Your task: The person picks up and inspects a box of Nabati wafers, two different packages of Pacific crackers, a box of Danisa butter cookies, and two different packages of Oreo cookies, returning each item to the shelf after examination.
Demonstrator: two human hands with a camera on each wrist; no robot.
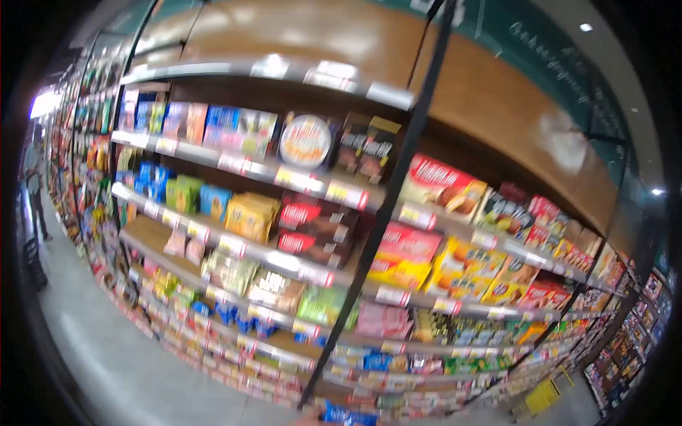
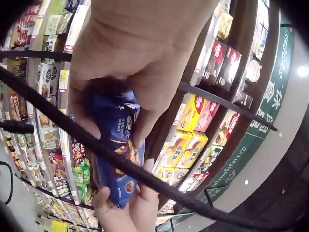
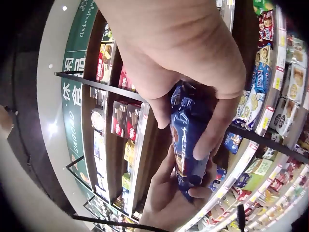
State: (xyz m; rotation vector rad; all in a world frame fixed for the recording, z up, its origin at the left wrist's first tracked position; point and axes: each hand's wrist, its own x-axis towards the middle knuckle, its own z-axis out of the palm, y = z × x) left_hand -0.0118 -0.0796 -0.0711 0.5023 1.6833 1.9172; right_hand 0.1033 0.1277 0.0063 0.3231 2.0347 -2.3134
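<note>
A blue cookie packet (image 2: 116,123) with cookies pictured on its front is held between both hands. In the left wrist view my left hand (image 2: 140,53) grips one end of it, thumb and fingers along its sides. My right hand (image 3: 188,53) grips the opposite end, as the right wrist view shows, with its fingers curled round the wrapper. Part of the wrapper is hidden under the hands. Only a strip of the blue packet (image 1: 348,414) shows at the bottom edge of the head view.
Tall store shelves (image 1: 305,181) full of boxed and bagged snacks stand in front, split by black uprights (image 1: 398,184). A yellow shopping basket (image 1: 538,399) is on the floor at lower right. Another person (image 1: 33,184) stands far down the left aisle. A black cable (image 2: 72,130) crosses the left wrist view.
</note>
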